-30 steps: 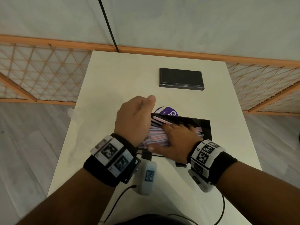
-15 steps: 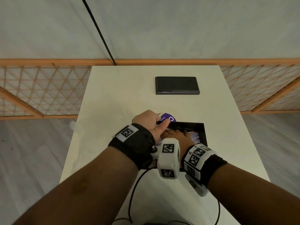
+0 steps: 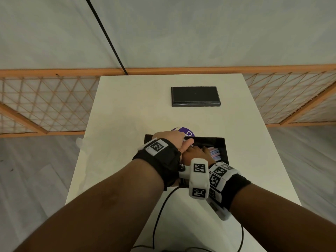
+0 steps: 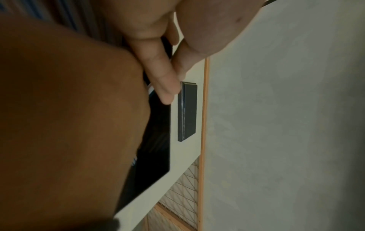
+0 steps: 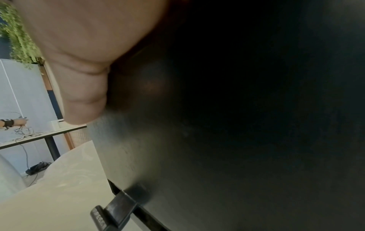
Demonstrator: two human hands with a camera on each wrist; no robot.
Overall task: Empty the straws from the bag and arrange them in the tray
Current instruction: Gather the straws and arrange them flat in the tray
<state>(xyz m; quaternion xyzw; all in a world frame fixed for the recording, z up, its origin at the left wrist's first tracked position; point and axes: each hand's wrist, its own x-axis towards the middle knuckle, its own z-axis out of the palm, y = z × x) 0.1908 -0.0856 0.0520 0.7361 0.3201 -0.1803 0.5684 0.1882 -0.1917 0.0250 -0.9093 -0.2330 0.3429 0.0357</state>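
Straws [image 3: 214,153] in tray [image 3: 224,150] beneath flat right hand [image 3: 195,154]; left hand [image 3: 171,140] grip unclear.

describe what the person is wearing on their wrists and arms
Both forearms are bare, with no sleeves. The left hand and right hand each have a black fabric wrist wrap carrying white blocks printed with black square fiducial markers. A white camera housing hangs below the right wrist, and thin black cables trail toward the body.
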